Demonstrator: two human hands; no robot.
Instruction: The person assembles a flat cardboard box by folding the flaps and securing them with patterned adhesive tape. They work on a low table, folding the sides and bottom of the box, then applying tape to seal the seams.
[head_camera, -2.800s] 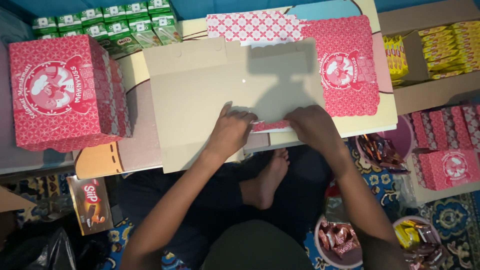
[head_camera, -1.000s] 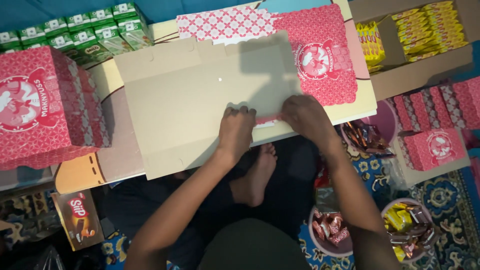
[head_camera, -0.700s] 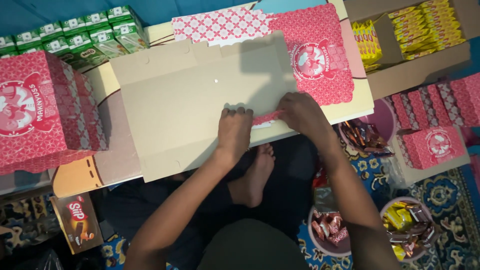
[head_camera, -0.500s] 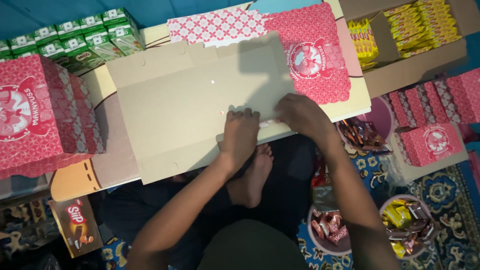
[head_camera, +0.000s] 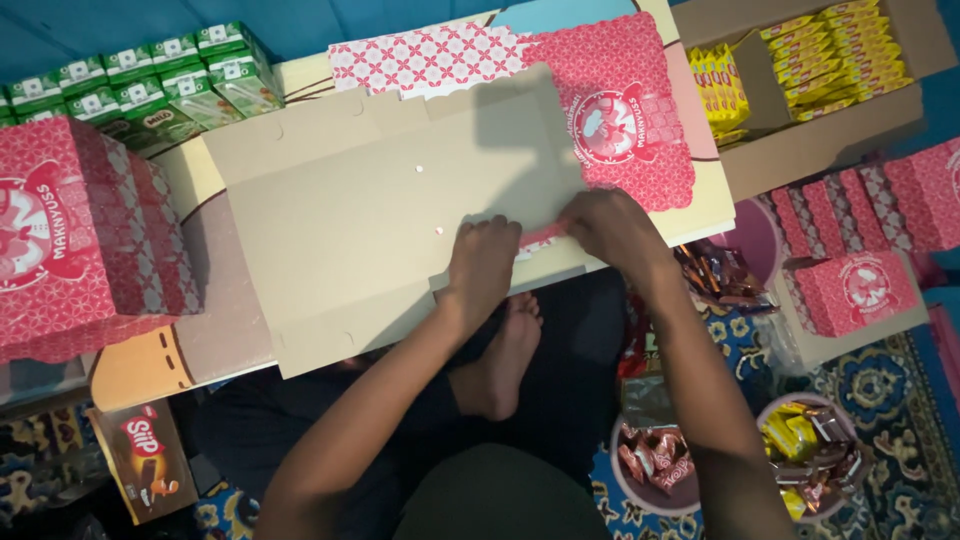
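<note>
Cardboard box blank (head_camera: 380, 210), unfolded and plain brown inside, lies flat on the worktop (head_camera: 215, 330) with its long axis running left to right; its red patterned flap (head_camera: 620, 120) shows at the far right. Both hands sit at the near edge's fold. Left hand (head_camera: 482, 262) presses flat, fingers spread, gripping nothing. Right hand (head_camera: 612, 228), nearer the printed end, pinches a thin pink strip (head_camera: 540, 236) of the board. Finished red boxes (head_camera: 80, 230) stand left.

A low table (head_camera: 215, 330) carries a flat, unfolded cardboard box blank (head_camera: 390, 210), which covers most of its top. Green drink cartons (head_camera: 150, 75) stand along its far edge, and an assembled red patterned box (head_camera: 80, 235) sits at its left end.
</note>
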